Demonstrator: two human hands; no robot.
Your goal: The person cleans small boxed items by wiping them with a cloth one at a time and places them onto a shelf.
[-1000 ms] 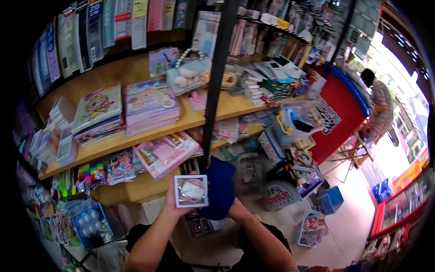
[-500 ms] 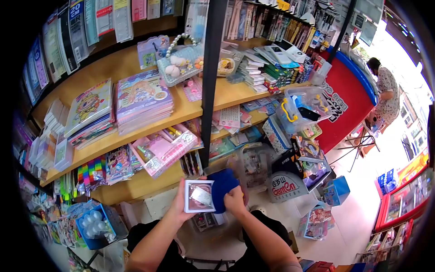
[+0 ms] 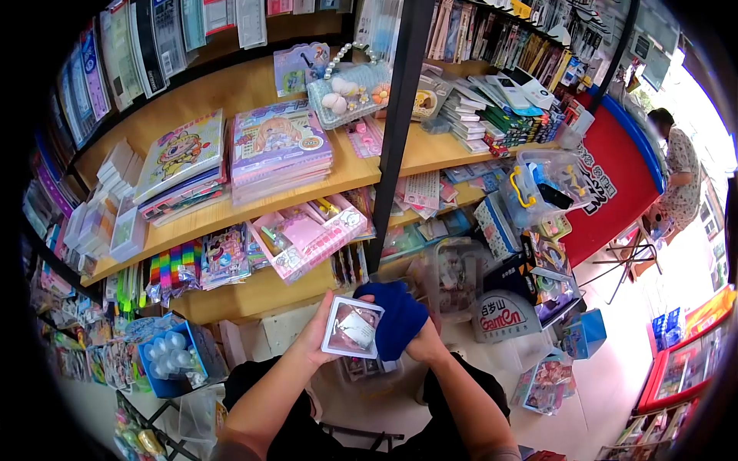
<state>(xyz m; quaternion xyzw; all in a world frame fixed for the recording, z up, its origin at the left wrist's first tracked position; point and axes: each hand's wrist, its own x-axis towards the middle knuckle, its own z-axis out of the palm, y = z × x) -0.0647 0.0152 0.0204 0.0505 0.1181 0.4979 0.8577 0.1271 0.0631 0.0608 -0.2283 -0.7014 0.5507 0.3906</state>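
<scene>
My left hand point(image 3: 317, 335) is closed on the left side of a small square box point(image 3: 353, 329) with a white frame and a clear window. Something pinkish and a pale label show through that window. A dark blue cloth point(image 3: 400, 316) is bunched in my right hand point(image 3: 425, 343), which grips it from the right. The cloth lies against the box's right edge and hides part of it. Most of my right fingers are covered by the cloth. Below the box, a clear plastic container point(image 3: 370, 370) with small items sits between my legs.
A wooden shelf point(image 3: 361, 170) ahead holds stacked books point(image 3: 280, 150) and a pink boxed set point(image 3: 315, 242). Clear bins point(image 3: 453, 280) and a black carton point(image 3: 503, 315) stand to the right. On the left is a blue box point(image 3: 165, 357). Another person point(image 3: 680, 173) is at far right.
The view has swung left, so the surroundings sit further right. The blue cloth has gone from a flatter spread to a bunched shape at the box's right edge. The box is slightly turned.
</scene>
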